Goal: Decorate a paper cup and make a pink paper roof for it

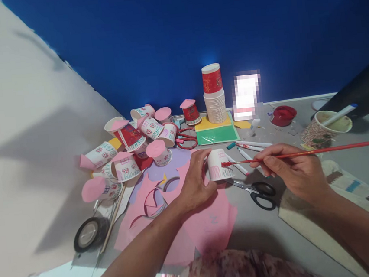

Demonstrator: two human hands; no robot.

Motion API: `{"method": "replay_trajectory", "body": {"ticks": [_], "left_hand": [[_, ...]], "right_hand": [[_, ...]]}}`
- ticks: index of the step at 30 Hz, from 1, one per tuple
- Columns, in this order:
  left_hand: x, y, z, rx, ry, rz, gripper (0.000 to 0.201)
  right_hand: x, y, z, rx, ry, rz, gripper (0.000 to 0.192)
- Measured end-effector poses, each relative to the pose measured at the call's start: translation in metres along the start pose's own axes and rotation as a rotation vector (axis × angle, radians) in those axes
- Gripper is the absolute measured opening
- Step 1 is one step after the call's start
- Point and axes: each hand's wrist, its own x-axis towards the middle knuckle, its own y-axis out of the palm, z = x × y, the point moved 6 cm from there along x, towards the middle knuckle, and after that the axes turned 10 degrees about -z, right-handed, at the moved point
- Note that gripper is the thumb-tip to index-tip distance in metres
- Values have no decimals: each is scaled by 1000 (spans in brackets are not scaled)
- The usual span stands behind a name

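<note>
My left hand (pixel 193 182) grips a small white paper cup (pixel 219 165) turned upside down, with pink lines drawn on its side. My right hand (pixel 294 171) holds a long red paintbrush (pixel 319 150) by its lower part. The brush tip touches the right side of the cup. Both hands work over pink paper (pixel 209 225) lying on the grey floor.
Black-handled scissors (pixel 258 190) lie under my right hand. Several decorated cups with pink lids (pixel 124 161) lie heaped at left, beside a tape roll (pixel 89 234). Behind are a cup stack (pixel 214 94), coloured paper sheets (pixel 216 132), markers (pixel 248 145), red scissors (pixel 186 139), a red lid (pixel 283 115) and a cup with a brush (pixel 325 128).
</note>
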Motion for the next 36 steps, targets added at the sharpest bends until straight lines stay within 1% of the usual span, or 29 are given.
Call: {"method": "replay_trajectory", "body": {"ticks": [3,9,14,24,29,36], "left_hand": [[0,0,0,-2,-1,-4,72],[-1,0,-1,-5,2,3,74],[-1,0,-1,-4,0,6,77],[0,1,-1,6,-3,7,76],[-1,1,0,7,6,1,78],[-2,1,2,-6,0,-9,80]], "right_hand": [[0,0,-1,-19,2,4,22],[0,-1,1,22,-8,-4,18],[-1,1,1,-16,-28,4,18],[-2,1,-1,-17,-26,8,16],[1,-2,-4,-1,-29,-6,17],[2,0,-5,-1,5,6,20]]}}
